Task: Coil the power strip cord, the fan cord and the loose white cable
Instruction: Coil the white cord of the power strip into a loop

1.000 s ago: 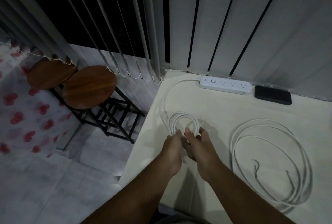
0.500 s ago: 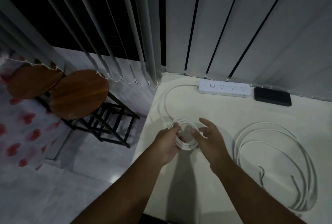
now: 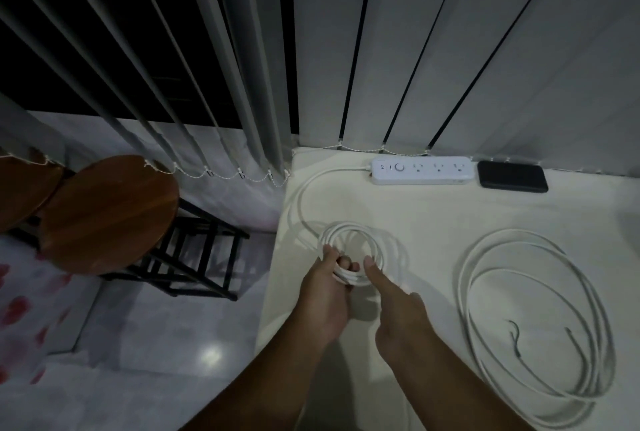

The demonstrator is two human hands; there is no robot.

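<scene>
White table (image 3: 433,223), power strip (image 3: 422,171) lengthwise along blinds (image 3: 450,50), cord (image 3: 349,240) coiled leftward

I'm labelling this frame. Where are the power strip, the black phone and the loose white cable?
power strip (image 3: 422,171): head view, middle of its white top face.
black phone (image 3: 512,176): head view, centre of its dark face.
loose white cable (image 3: 468,278): head view, left side of its big loops.

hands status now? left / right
Left hand: closed, gripping the coiled power strip cord.
Right hand: open, index finger extended to the coil, holding nothing.
</scene>
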